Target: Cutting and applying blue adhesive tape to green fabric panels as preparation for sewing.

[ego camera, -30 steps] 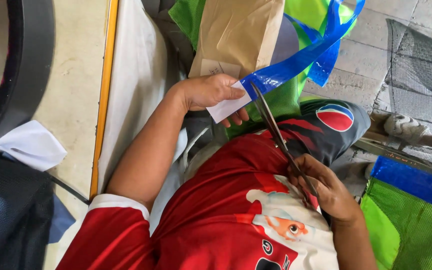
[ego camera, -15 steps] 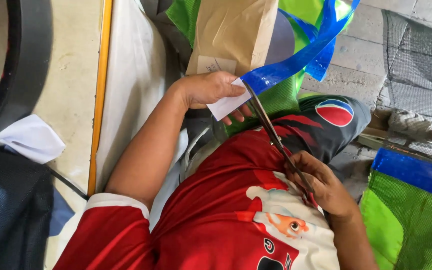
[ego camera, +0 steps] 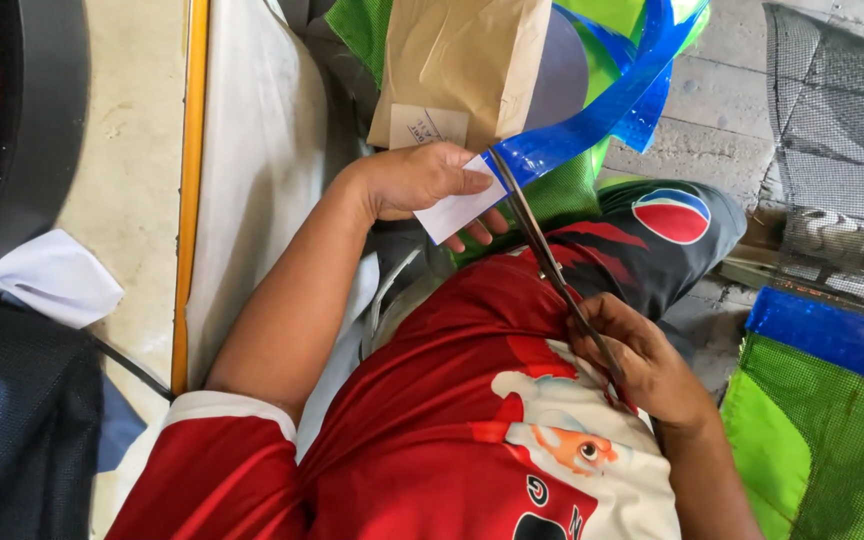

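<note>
Scissors sit in our right hand, which is clenched round the handles low against the red shirt, with the long blades reaching up and away from us. Compared with a second ago, the blades have crept a little further toward the end of the blue strip, and their tips now meet it right at the edge of the white card. We judge the cut is at its very start, or just about to bite.

Our left hand grasps that white card together with the strip's end, fingers curled on top and thumb hidden beneath; it has hardly shifted.

Room is tight near us: the scissors work in the narrow gap between shirt and knee, and the left fingertips lie just beside the blades. Beyond the hand, a brown paper bag rests on green mesh fabric, with the strip running up and off toward the top right. To the left, white cloth and a yellow edge leave open space; to the right lies bare concrete floor and grey netting.
</note>
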